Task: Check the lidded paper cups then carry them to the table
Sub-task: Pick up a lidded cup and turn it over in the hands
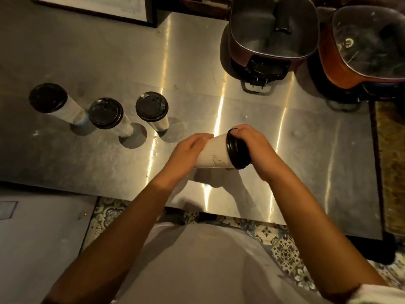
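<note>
Left of the two lidded pots [274, 34], three lidded cups [151, 107] are standing upright on the steel counter [109, 58]; nearer the person than the pots, a fourth cup [215, 154] is being held sideways, left hand [186, 154] wrapping its base, right hand [255, 145] clamping its black lid [236, 150].

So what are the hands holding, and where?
One paper cup, tipped sideways. The left hand grips its bottom end, and the right hand holds its black lid.
</note>
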Action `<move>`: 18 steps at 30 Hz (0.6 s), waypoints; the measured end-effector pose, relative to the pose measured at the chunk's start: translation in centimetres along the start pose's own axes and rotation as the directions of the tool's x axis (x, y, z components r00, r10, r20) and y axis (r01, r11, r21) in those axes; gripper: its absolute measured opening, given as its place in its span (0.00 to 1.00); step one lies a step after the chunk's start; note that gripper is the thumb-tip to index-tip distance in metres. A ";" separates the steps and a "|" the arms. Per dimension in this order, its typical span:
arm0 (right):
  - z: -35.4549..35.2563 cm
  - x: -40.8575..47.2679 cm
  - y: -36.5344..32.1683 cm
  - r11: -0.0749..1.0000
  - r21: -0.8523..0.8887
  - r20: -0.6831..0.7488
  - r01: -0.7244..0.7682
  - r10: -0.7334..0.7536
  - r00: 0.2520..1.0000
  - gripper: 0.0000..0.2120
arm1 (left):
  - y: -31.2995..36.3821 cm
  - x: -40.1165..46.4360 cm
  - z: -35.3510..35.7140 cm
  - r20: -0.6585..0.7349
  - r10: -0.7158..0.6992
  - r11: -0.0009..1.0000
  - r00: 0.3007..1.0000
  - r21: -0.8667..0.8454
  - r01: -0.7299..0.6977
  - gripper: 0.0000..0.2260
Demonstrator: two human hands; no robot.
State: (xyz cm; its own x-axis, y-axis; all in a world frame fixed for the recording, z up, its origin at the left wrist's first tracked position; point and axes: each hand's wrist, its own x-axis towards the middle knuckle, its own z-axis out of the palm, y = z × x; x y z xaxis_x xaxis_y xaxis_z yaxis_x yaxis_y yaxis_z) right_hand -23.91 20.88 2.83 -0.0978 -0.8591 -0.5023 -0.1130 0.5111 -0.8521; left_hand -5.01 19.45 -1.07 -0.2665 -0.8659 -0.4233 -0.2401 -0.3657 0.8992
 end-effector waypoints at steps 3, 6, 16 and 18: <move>-0.6 -2.7 -2.2 0.962 0.272 0.091 0.023 -0.050 0.995 0.21 | 2.6 -2.1 -2.0 -0.078 0.088 0.989 0.993 -0.115 -0.097 0.13; 0.1 -4.8 -3.4 0.902 0.428 0.145 0.051 -0.125 0.981 0.22 | 4.6 -4.6 -3.7 -0.182 0.192 0.961 0.964 -0.164 -0.222 0.16; 8.9 -8.9 -8.0 0.897 0.423 -0.092 0.131 -0.101 0.991 0.09 | 8.5 -7.8 -10.6 -0.023 0.696 0.713 0.718 0.140 -0.687 0.15; 9.2 -9.2 -8.9 0.883 0.466 -0.022 0.048 -0.043 0.999 0.11 | 8.4 -7.9 -11.9 0.148 0.834 0.493 0.531 0.233 -0.838 0.20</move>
State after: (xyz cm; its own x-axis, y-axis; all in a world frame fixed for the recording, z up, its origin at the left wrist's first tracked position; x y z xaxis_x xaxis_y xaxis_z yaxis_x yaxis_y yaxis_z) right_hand -12.90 24.00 13.66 -0.1147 -0.8794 -0.4621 0.3567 0.3977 -0.8453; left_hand 6.22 19.12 11.12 -0.4804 -0.7145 0.5086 -0.1127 0.6253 0.7722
